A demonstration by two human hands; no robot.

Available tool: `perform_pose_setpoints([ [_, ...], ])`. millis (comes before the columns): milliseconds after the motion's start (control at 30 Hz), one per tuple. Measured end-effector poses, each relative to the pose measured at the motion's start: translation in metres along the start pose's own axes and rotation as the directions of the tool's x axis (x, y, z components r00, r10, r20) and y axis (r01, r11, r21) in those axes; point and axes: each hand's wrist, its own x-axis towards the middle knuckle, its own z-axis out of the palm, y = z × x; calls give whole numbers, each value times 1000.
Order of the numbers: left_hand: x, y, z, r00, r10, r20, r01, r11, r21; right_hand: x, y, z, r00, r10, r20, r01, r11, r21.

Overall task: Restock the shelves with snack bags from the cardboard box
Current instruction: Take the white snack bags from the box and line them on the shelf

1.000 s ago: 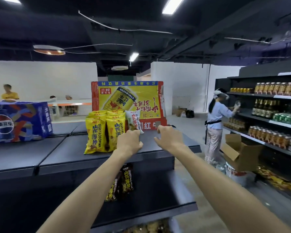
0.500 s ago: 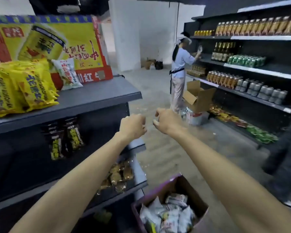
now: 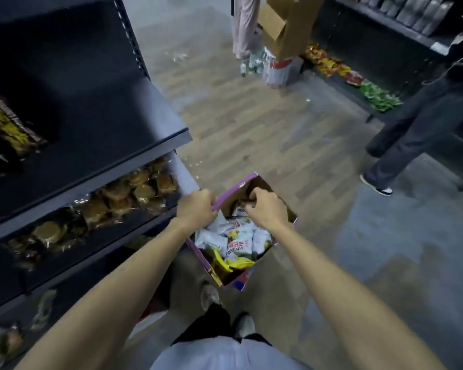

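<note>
A cardboard box (image 3: 291, 215) with purple outer sides stands open on the floor in front of my feet. It is filled with white and yellow snack bags (image 3: 237, 240). My left hand (image 3: 197, 209) grips the box's left rim with curled fingers. Inside the far end of the box, my right hand (image 3: 265, 210) has its fingers curled down onto the top of a white bag. The dark shelf unit (image 3: 104, 145) stands directly left of the box; its middle board is mostly bare, with dark-and-yellow bags (image 3: 8, 129) at the left.
The lower shelf holds clear packs of brown pastries (image 3: 134, 193). A person in dark trousers (image 3: 417, 129) walks at the right. Farther off, another person (image 3: 242, 25) stands by an open cardboard box (image 3: 286, 25) on a white bucket. More shelving with bottles and floor-level bags lines the right side.
My view has dropped from the shelf top to the floor. Both hands have come down from the shelf to the box, the left onto its rim and the right into the bags.
</note>
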Motion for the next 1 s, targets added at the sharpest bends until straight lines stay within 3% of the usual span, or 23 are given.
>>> perform_pose_setpoints([
  [133,13,-17,46,992,31,121,-32,999,8,-12,49,52,960,241,143,-242,970,-13],
  [433,47,-25,98,922,-28,387,-4,997,82,0,73,93,871,421,253,-446,893,50],
  [800,67,-15,171,855,-128,503,104,992,77,67,107,129,795,466,388,-506,863,1],
  [1000,104,-9,221,866,-153,476,119,988,100,117,130,156,765,502,403,-525,849,-61],
])
